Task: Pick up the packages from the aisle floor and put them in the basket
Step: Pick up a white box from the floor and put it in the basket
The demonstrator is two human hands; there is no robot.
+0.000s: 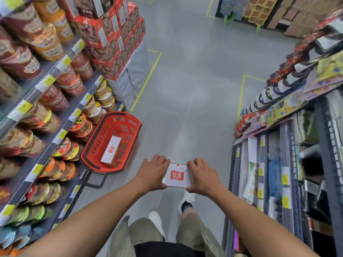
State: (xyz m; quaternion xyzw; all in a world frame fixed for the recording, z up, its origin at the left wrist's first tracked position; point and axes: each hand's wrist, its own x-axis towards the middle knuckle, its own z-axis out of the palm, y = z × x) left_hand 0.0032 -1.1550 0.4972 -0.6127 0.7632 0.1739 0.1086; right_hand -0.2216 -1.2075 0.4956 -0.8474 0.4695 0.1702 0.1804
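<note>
A white package (177, 175) with a red logo is held flat above the aisle floor, in the lower middle of the view. My left hand (152, 173) grips its left end and my right hand (201, 176) grips its right end. A red plastic basket (92, 143) stands on the floor to the left, against the base of the noodle shelves. Inside it lies a second white package (111, 149) with the same red logo, beside darker red packs.
Shelves of instant noodle bowls (46, 101) line the left. A stack of red cartons (115, 39) rises behind the basket. Racks of packets (289, 145) fill the right. Grey tiled floor (187, 86) with yellow tape lines runs ahead. My feet (186, 201) stand below the package.
</note>
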